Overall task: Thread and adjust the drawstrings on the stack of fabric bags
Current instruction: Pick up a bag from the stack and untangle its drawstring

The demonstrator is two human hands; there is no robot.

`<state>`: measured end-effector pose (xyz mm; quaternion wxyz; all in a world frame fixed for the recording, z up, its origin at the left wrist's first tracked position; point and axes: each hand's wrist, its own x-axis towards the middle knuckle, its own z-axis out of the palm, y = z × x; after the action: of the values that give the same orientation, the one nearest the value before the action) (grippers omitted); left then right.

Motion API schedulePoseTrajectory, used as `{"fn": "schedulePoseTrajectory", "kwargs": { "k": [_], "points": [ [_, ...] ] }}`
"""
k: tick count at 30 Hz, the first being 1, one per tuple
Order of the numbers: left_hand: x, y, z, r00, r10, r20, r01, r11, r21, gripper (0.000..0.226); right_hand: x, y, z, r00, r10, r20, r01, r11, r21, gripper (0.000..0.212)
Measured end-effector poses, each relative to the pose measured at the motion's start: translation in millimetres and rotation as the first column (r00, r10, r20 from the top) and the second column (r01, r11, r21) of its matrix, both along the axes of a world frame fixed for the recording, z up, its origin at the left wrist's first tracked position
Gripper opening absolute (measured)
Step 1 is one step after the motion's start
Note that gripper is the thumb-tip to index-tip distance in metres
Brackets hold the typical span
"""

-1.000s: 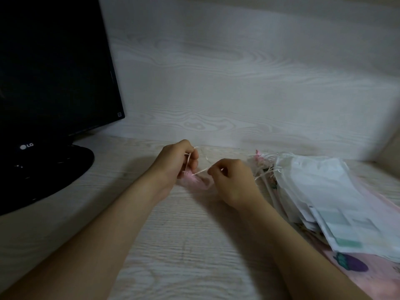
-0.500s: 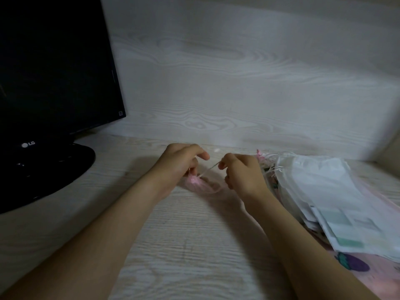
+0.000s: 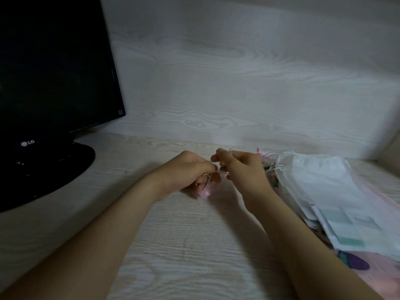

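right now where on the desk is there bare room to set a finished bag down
Bare desk shows between the forearms, between the monitor base and the left hand, and behind the hands to the back panel. Crowded: the right side under the stack of bags, and the middle, where the left hand grips the pink bag and the right hand pinches its drawstring.

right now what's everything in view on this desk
monitor: one, black, far left
stack of fabric bags: one, white over pink, far right
pink bag: one, pink, centre, under the left hand
drawstring: one seen, pale, at the pink bag
desk: one, pale wood grain, under everything
back panel: one, pale wood grain, behind the desk
left hand: one, centre, grips the pink bag
right hand: one, beside it, seems to pinch the drawstring
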<state>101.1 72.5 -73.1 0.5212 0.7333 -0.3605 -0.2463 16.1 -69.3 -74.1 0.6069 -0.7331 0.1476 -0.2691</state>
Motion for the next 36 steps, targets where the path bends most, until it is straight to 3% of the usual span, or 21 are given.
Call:
{"fn": "schedulePoseTrajectory", "kwargs": {
  "k": [3, 5, 8, 10, 12, 18, 24, 28, 31, 34, 36],
  "points": [
    [1.2, -0.3, 0.5, 1.0, 0.001, -0.018, -0.001, 0.999, -0.033, 0.048, 1.4, 0.3, 1.2, 0.995, 0.099, 0.015, -0.1, 0.992, 0.078, 0.031],
    [2.6, -0.5, 1.0, 0.999, 0.038, -0.019, -0.039, 0.998, -0.051, 0.055, 1.6, 0.7, 1.1, 0.991, 0.128, 0.023, -0.128, 0.992, 0.01, 0.017],
    [6.9, 0.5, 0.1, 0.993, 0.116, -0.008, -0.117, 0.992, -0.039, 0.049, -1.5, 1.3, -4.1, 0.995, 0.101, 0.006, -0.095, 0.95, -0.297, 0.034],
    [9.4, 1.8, 0.0, 0.99, 0.143, -0.01, -0.143, 0.99, -0.02, 0.036, -3.4, 2.7, -7.4, 0.997, 0.076, 0.025, -0.051, 0.837, -0.544, 0.043],
    [11.1, 1.8, -0.3, 0.986, 0.163, -0.042, -0.163, 0.987, -0.007, 0.033, -3.2, 4.0, -9.4, 0.995, 0.079, 0.06, -0.018, 0.735, -0.678, 0.046],
    [9.2, 3.7, 3.0, 0.983, 0.176, -0.057, -0.176, 0.984, -0.001, 0.031, 4.0, -4.0, -11.5, 0.988, 0.066, 0.137, 0.061, 0.653, -0.755, 0.028],
    [8.9, 3.9, 4.1, 0.984, 0.128, -0.12, -0.131, 0.991, -0.013, 0.023, 5.3, -10.7, -8.3, 0.988, 0.097, 0.116, 0.056, 0.481, -0.875, 0.012],
    [6.2, 3.8, 5.3, 0.99, 0.104, -0.09, -0.103, 0.994, 0.023, 0.015, 4.6, -11.7, -7.3, 0.991, 0.118, 0.066, 0.014, 0.391, -0.92, 0.012],
    [3.1, 3.7, 4.3, 0.99, 0.116, -0.078, -0.115, 0.993, 0.021, 0.012, 7.3, -11.6, -9.3, 0.996, 0.084, 0.006, -0.016, 0.268, -0.963, 0.016],
    [5.5, 3.2, 3.2, 0.98, 0.156, -0.122, -0.162, 0.986, -0.041, 0.03, 6.1, -12.6, -12.1, 0.999, 0.035, -0.017, -0.023, 0.157, -0.987, 0.021],
    [10.6, 2.7, 1.5, 0.967, 0.229, -0.112, -0.236, 0.97, -0.057, 0.042, 5.9, -11.7, -13.6, 0.999, -0.001, -0.044, -0.043, 0.145, -0.988, 0.021]
  ]
}}
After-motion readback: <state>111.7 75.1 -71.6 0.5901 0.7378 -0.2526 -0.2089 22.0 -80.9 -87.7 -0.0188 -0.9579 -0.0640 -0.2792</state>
